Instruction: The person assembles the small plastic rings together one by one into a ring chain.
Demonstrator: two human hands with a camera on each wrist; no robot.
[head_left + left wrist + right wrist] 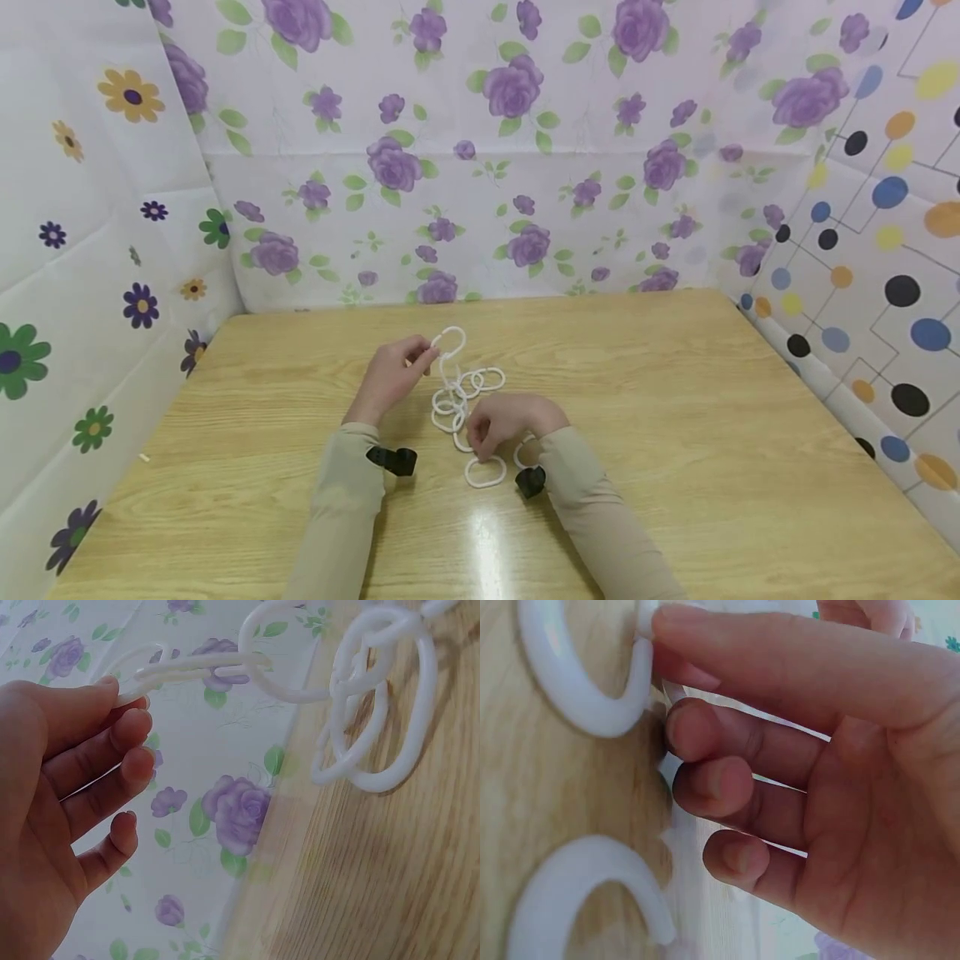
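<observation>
Thumb and forefinger of my left hand pinch the end link of a white plastic link chain. That end is raised, and the rest lies heaped on the wooden table between my hands. My right hand reaches down to the table with its thumb and forefinger pinching the edge of a separate white oval link. This link shows a gap in its side near the fingertips in the right wrist view. Another white link lies beside it, partly hidden by my right wrist in the head view.
The wooden table spreads out on both sides of my hands. Patterned cloths hang at the back, left and right. Black wrist cameras sit on the left cuff and right cuff.
</observation>
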